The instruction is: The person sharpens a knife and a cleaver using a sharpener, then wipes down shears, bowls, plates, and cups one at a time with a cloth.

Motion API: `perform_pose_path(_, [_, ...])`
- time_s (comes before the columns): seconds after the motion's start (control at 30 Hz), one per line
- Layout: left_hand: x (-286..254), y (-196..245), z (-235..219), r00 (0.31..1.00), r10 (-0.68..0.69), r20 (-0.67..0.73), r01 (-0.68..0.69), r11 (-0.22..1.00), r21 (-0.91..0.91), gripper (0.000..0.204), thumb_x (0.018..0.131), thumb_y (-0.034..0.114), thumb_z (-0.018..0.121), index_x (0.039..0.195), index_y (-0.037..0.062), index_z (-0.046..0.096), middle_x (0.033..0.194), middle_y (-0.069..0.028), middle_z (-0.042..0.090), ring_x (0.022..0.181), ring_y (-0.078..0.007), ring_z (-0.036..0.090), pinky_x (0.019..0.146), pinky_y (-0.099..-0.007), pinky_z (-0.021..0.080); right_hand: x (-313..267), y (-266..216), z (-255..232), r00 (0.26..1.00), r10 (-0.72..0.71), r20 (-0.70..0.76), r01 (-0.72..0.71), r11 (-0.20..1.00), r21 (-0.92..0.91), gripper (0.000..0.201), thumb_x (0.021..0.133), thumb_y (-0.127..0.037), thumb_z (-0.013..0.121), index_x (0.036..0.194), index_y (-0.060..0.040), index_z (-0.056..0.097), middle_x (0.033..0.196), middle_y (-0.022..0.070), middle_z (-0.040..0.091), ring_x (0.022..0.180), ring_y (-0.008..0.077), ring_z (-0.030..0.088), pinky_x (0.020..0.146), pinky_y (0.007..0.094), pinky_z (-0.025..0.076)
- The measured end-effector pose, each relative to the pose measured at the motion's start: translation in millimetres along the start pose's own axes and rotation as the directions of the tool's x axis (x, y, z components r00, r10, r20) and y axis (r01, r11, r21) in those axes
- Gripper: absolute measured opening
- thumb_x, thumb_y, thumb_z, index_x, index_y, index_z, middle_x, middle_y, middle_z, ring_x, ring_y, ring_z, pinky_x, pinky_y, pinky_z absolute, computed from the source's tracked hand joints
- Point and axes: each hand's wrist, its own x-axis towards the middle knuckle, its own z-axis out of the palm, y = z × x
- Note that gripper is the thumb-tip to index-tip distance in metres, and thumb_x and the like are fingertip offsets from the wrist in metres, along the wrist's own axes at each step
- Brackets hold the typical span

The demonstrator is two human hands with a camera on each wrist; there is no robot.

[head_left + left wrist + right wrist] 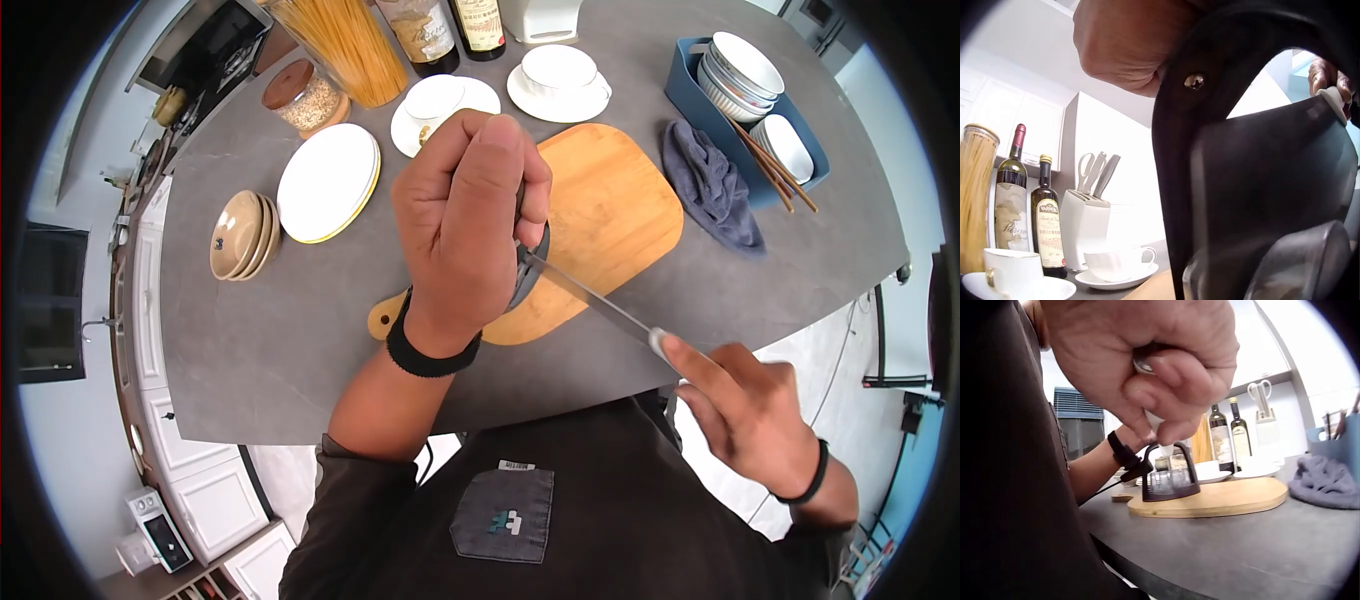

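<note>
My left hand (465,220) grips the top of the black handle of a knife sharpener (1171,492), which stands on a wooden cutting board (620,200). In the head view the hand covers most of the sharpener. My right hand (750,415) holds a knife (602,302) by its white handle, index finger stretched along it toward the blade. The blade runs up and left from that hand to the sharpener. Seen from the left wrist, the broad blade (1272,169) passes under the arched handle, over the clear part of the sharpener.
Behind the board are two white cups with saucers (558,82), two dark bottles and a pasta jar (340,45). White plates (328,185) and brown bowls (238,235) stand left. A grey cloth (708,185) and blue bin (690,85) with dishes and chopsticks lie right.
</note>
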Motion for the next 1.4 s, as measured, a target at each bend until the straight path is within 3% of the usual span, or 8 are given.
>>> perform_pose_path(0.3, [-1,4,5,0.996,-0.014,-0.085,0.006,0.996,-0.093,0.033,0.112,0.020,0.049,0.085,0.0028,0.057,0.068,-0.0018,0.057,0.054,-0.0035,0.046,0.050,-0.0207,0.038,99,3,92,0.932,-0.141,-0.334,0.177,0.981,0.080,0.055,0.093,-0.017,0.076,0.146,-0.0168,0.060,0.075,0.0075,0.059,0.058,0.0291,0.063,0.050,0.0425,0.051])
perform_pose_path(0.37, [-3,5,6,0.999,-0.027,-0.026,0.029,0.998,0.063,0.037,0.113,0.025,0.042,0.089,0.0015,0.056,0.067,-0.0082,0.057,0.054,-0.0125,0.049,0.051,-0.0282,0.043,85,3,78,0.954,-0.121,-0.274,0.144,0.987,0.066,0.058,0.092,-0.015,0.076,0.147,-0.0171,0.059,0.077,0.0076,0.059,0.057,0.0295,0.062,0.050,0.0422,0.051])
perform_pose_path(0.6, [-1,4,2,0.999,-0.015,-0.028,0.016,0.999,0.039,0.037,0.112,0.026,0.044,0.087,0.0013,0.057,0.066,-0.0082,0.057,0.053,-0.0121,0.048,0.052,-0.0274,0.044,4,10,15,0.995,-0.052,-0.087,0.054,0.998,0.014,0.066,0.088,-0.010,0.079,0.150,-0.0165,0.057,0.079,0.0090,0.061,0.056,0.0296,0.061,0.050,0.0410,0.051])
perform_pose_path(0.67, [-1,4,5,0.998,-0.027,-0.061,0.023,0.998,-0.059,0.034,0.112,0.022,0.050,0.084,0.0041,0.057,0.066,-0.0002,0.057,0.054,-0.0026,0.046,0.050,-0.0205,0.038,-6,8,5,0.999,-0.025,-0.045,0.026,0.999,0.025,0.068,0.087,-0.009,0.079,0.151,-0.0159,0.056,0.078,0.0092,0.060,0.056,0.0295,0.061,0.050,0.0408,0.052])
perform_pose_path(0.9, [-3,5,11,0.998,-0.007,-0.055,0.005,0.999,-0.034,0.034,0.112,0.021,0.050,0.083,0.0040,0.057,0.067,-0.0003,0.056,0.054,-0.0028,0.045,0.050,-0.0202,0.038,71,9,62,0.977,-0.119,-0.179,0.126,0.992,0.030,0.059,0.093,-0.015,0.075,0.149,-0.0154,0.057,0.079,0.0111,0.062,0.058,0.0322,0.062,0.051,0.0437,0.052])
perform_pose_path(0.97, [-3,7,10,0.998,-0.034,-0.052,0.036,0.999,0.037,0.035,0.112,0.026,0.045,0.089,0.0018,0.056,0.067,-0.0067,0.056,0.053,-0.0113,0.048,0.052,-0.0264,0.043,95,9,78,0.955,-0.148,-0.257,0.175,0.981,0.088,0.056,0.095,-0.017,0.073,0.148,-0.0159,0.056,0.080,0.0119,0.063,0.059,0.0336,0.063,0.053,0.0448,0.052])
perform_pose_path(1.07, [-3,6,8,0.998,-0.036,-0.044,0.038,0.999,0.037,0.035,0.112,0.025,0.045,0.089,0.0022,0.056,0.067,-0.0066,0.056,0.053,-0.0113,0.048,0.052,-0.0262,0.043,92,8,75,0.967,-0.129,-0.221,0.149,0.986,0.077,0.056,0.095,-0.017,0.073,0.148,-0.0158,0.056,0.081,0.0116,0.063,0.059,0.0338,0.063,0.053,0.0448,0.052])
perform_pose_path(1.4, [-1,5,0,0.999,-0.037,-0.025,0.038,0.999,0.036,0.035,0.112,0.023,0.045,0.086,0.0021,0.057,0.066,-0.0069,0.057,0.053,-0.0109,0.048,0.053,-0.0258,0.043,-15,5,-13,1.000,-0.005,-0.010,0.005,1.000,0.005,0.068,0.085,-0.009,0.081,0.149,-0.0135,0.057,0.077,0.0095,0.057,0.056,0.0306,0.059,0.048,0.0406,0.050])
